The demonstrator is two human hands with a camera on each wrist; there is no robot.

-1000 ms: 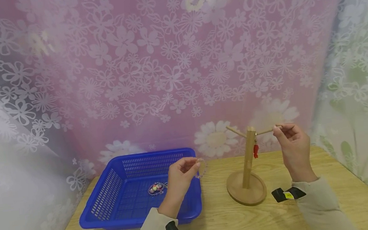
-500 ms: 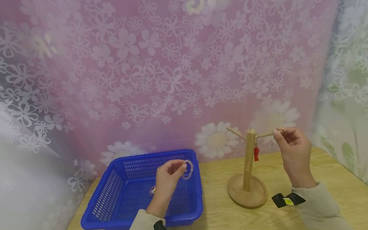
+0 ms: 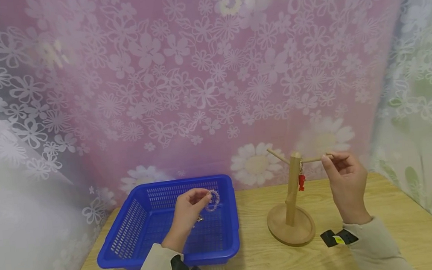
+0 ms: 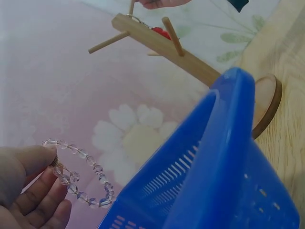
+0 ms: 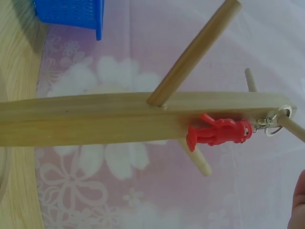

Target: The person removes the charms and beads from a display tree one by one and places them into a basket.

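A bracelet of clear beads (image 4: 103, 180) dangles from my left hand (image 3: 187, 212), pinched between thumb and fingertips above the blue basket (image 3: 105, 263). With thumb and fingers my right hand (image 3: 346, 183) pinches the end of an upper peg on the wooden stand (image 3: 292, 188). A red figure keychain (image 5: 219, 132) hangs by its ring on that same peg, close to the post. In the right wrist view only a sliver of the hand shows at the right edge. Part of a small gold-coloured item (image 3: 199, 218) shows in the basket behind the left hand.
The stand's round base (image 3: 286, 236) rests on the wood-grain table (image 3: 258, 260), right of the basket. Other pegs (image 5: 198, 50) stick out from the post at different heights. A pink floral curtain (image 3: 181, 91) hangs behind the table.
My left hand has moved left with the bracelet, from the basket's right rim to over its inside. The right hand stays on the peg.
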